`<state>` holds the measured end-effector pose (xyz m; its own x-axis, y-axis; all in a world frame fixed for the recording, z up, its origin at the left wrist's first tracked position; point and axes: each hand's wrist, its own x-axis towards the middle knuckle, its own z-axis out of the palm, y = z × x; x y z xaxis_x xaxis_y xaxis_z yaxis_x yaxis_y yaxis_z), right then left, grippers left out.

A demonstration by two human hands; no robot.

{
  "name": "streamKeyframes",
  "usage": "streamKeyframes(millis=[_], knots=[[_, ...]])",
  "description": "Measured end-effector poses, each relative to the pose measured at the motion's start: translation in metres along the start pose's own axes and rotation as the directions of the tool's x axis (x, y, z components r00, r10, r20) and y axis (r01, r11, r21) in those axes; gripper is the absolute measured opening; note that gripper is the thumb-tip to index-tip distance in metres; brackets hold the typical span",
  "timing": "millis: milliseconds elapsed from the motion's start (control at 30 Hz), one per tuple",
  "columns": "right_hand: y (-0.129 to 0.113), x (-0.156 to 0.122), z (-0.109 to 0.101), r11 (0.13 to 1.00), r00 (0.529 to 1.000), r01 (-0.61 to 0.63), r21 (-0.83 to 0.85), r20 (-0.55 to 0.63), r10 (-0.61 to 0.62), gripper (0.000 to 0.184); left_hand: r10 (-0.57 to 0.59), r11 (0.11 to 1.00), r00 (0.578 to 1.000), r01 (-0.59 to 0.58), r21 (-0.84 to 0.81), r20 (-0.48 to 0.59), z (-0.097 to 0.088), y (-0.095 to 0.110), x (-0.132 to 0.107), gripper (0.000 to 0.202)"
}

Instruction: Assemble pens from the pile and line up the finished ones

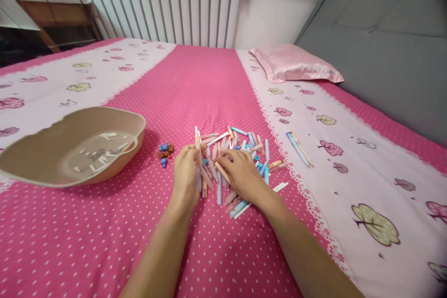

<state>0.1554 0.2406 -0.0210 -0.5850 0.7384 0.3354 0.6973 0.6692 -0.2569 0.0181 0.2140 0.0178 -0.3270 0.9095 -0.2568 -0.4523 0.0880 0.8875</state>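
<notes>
A pile of loose pen parts [219, 191], pink, lilac, blue and orange tubes with thin white sticks among them, lies on the bed in front of me. At its left side my left hand [186, 172] is closed around a pale peach pen barrel [198, 143] held roughly upright. My right hand [240, 172] reaches over the middle of the pile, its fingers closed on an orange pen barrel [222, 172] that slants down. The palm hides some of the parts below. Small blue and brown pen toppers [164, 153] sit in a cluster left of my left hand.
On the left stands a beige basin [45, 137] with several short white pieces inside. Two pens, one blue [296, 149] and one peach [302, 149], lie side by side to the right. A pink pillow [296, 63] rests near the grey headboard [391, 42]; a white radiator [157, 7] stands behind the bed.
</notes>
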Motion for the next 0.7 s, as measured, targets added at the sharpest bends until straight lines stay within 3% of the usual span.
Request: streamKeyframes(millis=[300,700], knots=[[0.0016,-0.0022,0.0002,0.998,0.998,0.027,0.06,0.059,-0.031,0.021,0.04,0.996,0.999,-0.038,0.079,-0.026,0.0027,0.0028,-0.0013,0.024],[0.0017,-0.001,-0.0015,1.0,0.997,-0.026,0.001,0.07,0.026,0.025,0.053,0.996,0.998,-0.05,0.077,-0.039,0.0007,0.0002,0.0007,0.025]])
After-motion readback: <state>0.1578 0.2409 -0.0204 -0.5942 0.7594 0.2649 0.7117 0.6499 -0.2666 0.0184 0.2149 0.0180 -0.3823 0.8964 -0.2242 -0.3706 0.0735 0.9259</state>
